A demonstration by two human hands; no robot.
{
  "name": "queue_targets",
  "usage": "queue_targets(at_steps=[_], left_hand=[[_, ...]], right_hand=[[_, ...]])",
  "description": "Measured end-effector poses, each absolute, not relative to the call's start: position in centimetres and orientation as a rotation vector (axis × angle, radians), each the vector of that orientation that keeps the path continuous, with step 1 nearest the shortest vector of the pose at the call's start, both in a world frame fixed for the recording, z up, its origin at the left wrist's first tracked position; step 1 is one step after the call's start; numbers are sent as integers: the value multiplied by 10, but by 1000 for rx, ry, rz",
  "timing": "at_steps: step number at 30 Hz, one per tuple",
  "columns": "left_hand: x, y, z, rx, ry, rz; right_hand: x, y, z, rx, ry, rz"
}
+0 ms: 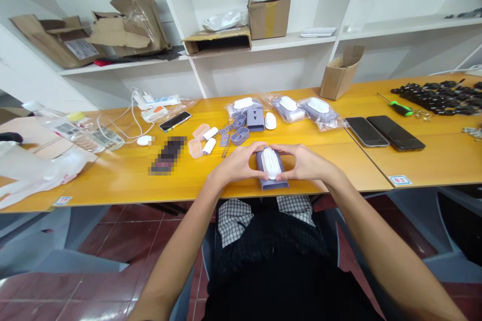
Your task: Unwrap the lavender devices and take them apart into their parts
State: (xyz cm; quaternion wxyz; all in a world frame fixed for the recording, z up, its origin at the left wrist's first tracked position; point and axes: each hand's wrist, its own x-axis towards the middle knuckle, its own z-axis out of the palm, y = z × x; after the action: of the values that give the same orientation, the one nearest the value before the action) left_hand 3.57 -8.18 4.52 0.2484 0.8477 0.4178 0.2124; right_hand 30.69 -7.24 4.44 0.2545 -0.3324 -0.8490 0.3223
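Both hands are working at one small assembly near the front edge of the worktop (113,180): a white ribbed plastic piece (270,163) is sitting on a lilac plastic housing (271,184). The step in hand looks like seating one on the other, and the hold seems to call for even pressure from both sides. The left hand (233,164) and the right hand (306,163) are cupping the piece from either side, their fingers (257,147) curled and grasping it, the tips nearly meeting above it. Both forearms are reaching in from the lower corners of the view, wrists bent. Beyond the hands, coil springs (226,148), pink translucent cups (195,148) and bagged white units (288,108) are lying about.
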Motion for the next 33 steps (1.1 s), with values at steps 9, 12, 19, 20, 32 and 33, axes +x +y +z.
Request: queue_targets(at_steps=[9,12,19,20,32,33], left_hand=[[41,-88,38,2143,1128,741],[41,-87,31,2058,1076,804],[40,-87,26,2075,1124,779],[40,-87,26,2068,1122,781],[41,-84,24,2036,1126,798],[41,-84,23,2044,1134,788]], right_hand=[[314,-60,22,-902,-2128,1093],[317,-56,16,-873,-2099,1145],[317,-59,13,-909,-2218,907],[316,-60,14,-913,-2231,876],[313,-61,10,-900,-2207,916],[313,-61,11,-899,-2207,917]])
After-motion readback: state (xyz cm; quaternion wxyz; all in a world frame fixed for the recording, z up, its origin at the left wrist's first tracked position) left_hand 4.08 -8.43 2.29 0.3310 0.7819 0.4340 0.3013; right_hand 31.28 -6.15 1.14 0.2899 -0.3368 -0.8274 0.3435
